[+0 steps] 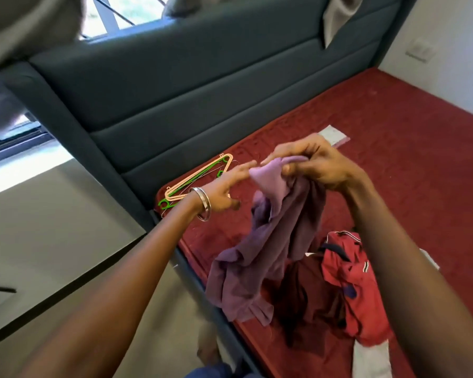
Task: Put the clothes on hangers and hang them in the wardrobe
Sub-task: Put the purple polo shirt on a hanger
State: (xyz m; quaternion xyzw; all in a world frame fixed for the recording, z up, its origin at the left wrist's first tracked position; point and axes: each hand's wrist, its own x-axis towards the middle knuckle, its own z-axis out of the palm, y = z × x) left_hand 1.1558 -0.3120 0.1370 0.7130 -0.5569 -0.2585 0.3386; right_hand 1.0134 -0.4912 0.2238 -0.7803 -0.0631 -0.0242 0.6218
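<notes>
A purple garment (260,246) hangs bunched above the red bed (410,165). My right hand (314,165) grips its top fold, fingers curled round the cloth. My left hand (227,186), with a metal bangle on the wrist, has its fingers stretched toward that fold, fingertips at the cloth's edge. Behind my left hand, a small stack of peach and green hangers (200,175) lies on the corner of the bed by the headboard. A red garment (350,285) and a dark maroon one (306,301) lie crumpled on the bed below the purple one.
A grey padded headboard (202,85) runs along the back of the bed. A white cloth (369,358) lies at the bed's near edge. Pale floor (52,227) and a window lie to the left. A white label (335,136) sits on the mattress.
</notes>
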